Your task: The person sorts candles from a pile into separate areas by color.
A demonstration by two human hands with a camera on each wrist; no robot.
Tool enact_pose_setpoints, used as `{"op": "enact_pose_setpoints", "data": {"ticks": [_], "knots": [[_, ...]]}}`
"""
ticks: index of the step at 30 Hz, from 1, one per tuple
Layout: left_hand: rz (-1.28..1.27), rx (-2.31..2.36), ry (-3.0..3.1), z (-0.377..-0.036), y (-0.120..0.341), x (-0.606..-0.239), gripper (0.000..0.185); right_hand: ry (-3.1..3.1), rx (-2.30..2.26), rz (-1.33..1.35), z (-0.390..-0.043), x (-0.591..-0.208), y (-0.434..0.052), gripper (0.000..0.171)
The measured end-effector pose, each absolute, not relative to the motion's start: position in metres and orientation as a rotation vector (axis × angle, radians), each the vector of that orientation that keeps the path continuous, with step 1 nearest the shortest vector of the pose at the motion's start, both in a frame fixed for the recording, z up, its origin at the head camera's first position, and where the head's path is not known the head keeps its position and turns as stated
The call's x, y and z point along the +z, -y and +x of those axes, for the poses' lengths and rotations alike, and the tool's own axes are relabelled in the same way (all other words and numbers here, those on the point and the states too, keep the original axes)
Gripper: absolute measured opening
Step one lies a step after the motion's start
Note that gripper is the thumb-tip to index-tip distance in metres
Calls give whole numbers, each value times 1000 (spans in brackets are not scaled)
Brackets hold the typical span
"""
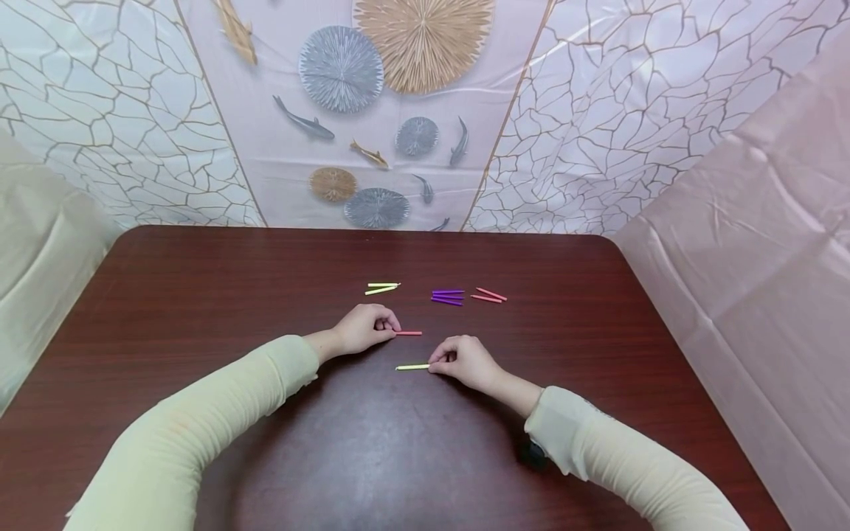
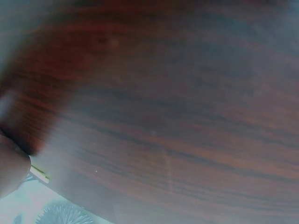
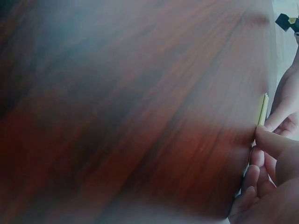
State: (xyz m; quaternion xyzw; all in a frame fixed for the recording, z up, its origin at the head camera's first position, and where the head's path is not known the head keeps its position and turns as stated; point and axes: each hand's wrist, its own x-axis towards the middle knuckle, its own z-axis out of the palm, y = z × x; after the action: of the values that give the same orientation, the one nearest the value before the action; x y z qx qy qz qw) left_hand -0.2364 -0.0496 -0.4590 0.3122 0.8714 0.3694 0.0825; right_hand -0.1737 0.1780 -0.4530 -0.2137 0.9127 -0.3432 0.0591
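In the head view my left hand (image 1: pixel 365 327) pinches one end of a thin red candle (image 1: pixel 408 333), which points right, low over the table. Nearer the front, my right hand (image 1: pixel 468 363) pinches the right end of a yellow candle (image 1: pixel 413 366) between thumb and fingertips; its wick end points left. The right wrist view shows this yellow candle (image 3: pixel 263 109) standing out past the thumb, with the left hand (image 3: pixel 286 102) behind it. Only part of the left hand (image 2: pixel 13 165) enters the left wrist view, at the lower left edge, and its red candle is hidden there.
Farther back on the dark wooden table (image 1: pixel 265 273) lie two yellow candles (image 1: pixel 381 288), several purple candles (image 1: pixel 448 296) and two red candles (image 1: pixel 488 295) in separate groups. A patterned cloth (image 1: pixel 418 199) hangs behind the table's far edge, and plain cloth (image 1: pixel 764 295) hangs along the right side.
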Motion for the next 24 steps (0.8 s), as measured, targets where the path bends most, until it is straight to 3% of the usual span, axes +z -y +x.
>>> {"op": "enact_pose_setpoints", "data": {"ticks": [24], "knots": [[931,1186,-2578,-254,24,-444,7,-2772,-998,-560,-158,-447,-190,4]]}}
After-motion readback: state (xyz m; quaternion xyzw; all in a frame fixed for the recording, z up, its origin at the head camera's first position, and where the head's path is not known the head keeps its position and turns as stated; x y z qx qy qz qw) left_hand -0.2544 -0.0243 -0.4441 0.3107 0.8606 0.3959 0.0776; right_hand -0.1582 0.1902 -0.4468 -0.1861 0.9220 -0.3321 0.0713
